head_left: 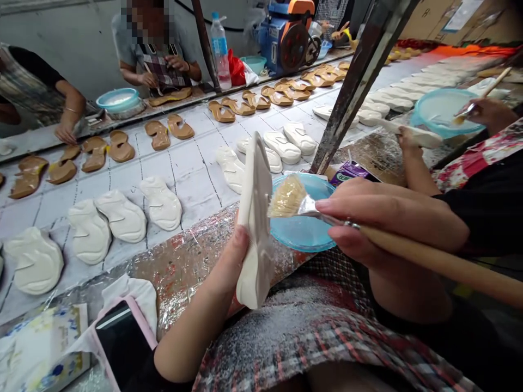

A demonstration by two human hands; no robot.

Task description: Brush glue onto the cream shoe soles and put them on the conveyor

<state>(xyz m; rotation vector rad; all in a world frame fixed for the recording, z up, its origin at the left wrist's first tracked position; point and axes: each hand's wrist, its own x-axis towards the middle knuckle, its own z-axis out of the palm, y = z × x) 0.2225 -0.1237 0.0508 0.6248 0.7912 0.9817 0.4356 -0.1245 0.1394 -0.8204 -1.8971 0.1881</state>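
Note:
A white shoe sole (pixel 255 228) stands on edge in my left hand (pixel 231 256); the thumb shows at its near side and the other fingers are hidden behind it. My right hand (pixel 379 228) pinches a brush (pixel 408 253) by its metal neck, the wooden handle running out to the lower right. The wet, pale bristles are at the sole's right face, touching it or very close. Beneath the brush sits a blue bowl (pixel 304 239), partly covered by the brush and my hand.
White soles (pixel 122 215) and brown sandal parts (pixel 157 135) lie in rows on a lined white conveyor belt (pixel 196 179). A slanted metal post (pixel 351 81) rises ahead. A phone (pixel 125 340) lies lower left. Co-workers sit across and at right, one holding a sole (pixel 420 135).

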